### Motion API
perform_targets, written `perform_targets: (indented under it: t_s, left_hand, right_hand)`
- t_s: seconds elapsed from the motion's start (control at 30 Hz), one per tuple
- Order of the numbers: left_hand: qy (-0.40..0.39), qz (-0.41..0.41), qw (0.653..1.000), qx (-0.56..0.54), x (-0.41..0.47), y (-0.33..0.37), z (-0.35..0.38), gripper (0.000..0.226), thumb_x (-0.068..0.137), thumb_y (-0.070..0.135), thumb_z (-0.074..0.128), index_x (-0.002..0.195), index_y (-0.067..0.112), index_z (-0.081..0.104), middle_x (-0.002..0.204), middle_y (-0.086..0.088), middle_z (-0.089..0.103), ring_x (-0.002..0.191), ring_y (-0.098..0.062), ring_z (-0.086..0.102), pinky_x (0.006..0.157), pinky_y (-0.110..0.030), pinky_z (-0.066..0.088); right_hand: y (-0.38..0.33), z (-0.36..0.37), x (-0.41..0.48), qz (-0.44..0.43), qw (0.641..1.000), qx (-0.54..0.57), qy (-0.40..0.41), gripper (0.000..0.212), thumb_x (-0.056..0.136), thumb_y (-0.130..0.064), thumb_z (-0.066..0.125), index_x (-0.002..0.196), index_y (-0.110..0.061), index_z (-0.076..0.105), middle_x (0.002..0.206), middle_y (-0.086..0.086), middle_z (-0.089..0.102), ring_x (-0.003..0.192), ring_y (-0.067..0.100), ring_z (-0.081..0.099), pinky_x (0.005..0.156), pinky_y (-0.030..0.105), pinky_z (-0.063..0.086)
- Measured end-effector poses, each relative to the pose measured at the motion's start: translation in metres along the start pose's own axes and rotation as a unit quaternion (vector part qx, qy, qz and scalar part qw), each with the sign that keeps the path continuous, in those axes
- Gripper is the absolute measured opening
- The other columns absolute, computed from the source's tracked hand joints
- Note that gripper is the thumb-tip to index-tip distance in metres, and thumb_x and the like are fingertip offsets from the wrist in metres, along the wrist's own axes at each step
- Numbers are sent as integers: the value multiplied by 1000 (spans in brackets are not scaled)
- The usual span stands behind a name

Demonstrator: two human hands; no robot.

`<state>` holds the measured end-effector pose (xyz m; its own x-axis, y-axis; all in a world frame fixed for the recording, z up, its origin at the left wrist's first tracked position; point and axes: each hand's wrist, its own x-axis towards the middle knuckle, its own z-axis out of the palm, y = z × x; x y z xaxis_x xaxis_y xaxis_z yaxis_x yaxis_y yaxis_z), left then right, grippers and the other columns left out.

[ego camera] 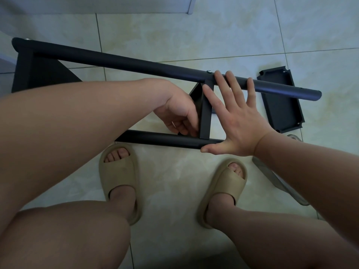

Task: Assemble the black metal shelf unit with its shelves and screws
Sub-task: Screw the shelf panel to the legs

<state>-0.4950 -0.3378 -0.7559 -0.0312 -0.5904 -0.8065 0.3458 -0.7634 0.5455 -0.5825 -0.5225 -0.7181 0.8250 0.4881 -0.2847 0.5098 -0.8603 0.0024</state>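
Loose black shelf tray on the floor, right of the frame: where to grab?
Pinch the loose tray by the raised rim of its near short end, from the near right: it lies flat, open side up, and the upper pole crosses over its far part.

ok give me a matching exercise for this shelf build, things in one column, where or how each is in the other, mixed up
Things:
1 left hand
2 right hand
3 loose shelf
4 sandals

States:
a beige, being worn
b open, fingers spread over the far pole
c lying flat on the floor
d fingers curled on the fitted shelf

Pairs: 1-d, 2-b, 3-c, 4-a
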Motion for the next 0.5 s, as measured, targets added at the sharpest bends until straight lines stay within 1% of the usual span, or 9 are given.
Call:
perform_targets:
  t_s: [0.1,0.27,0.4,0.5]
  left_hand:
    - [8,-1,1000,4,0,0,1,7,88,13,69,92,17,73,80,3,70,69,-11,55,77,-27,46]
    - [14,7,1000,11,2,2,2,11,88,6,69,96,14,71,73,4,67,66,-10,53,70,-23,46]
    - [18,11,1000,5,0,2,-1,14,86,3,70,94,15,71,78,2,66,67,-10,53,70,-24,45]
    - [14,4,1000,-3,0,0,-1,12,87,8,70,96,16,73,84,2,70,68,-11,53,74,-26,45]
  right_hand:
    - [0,0,0,1,1000,-1,-2,129,70,-102,19,163,-14,5,168,22,-3,155,42,-5,118,70,-5]
    - [0,0,0,2,1000,0,-1,128,70,-101,17,163,-14,6,168,22,-1,155,43,-3,117,71,-4]
    - [-1,0,0,2,1000,1,0,129,69,-101,22,163,-14,6,168,22,-1,155,43,-3,117,71,-3]
    - [-1,0,0,2,1000,-1,2,128,70,-101,20,163,-14,7,168,23,-1,155,43,-2,117,72,-2]
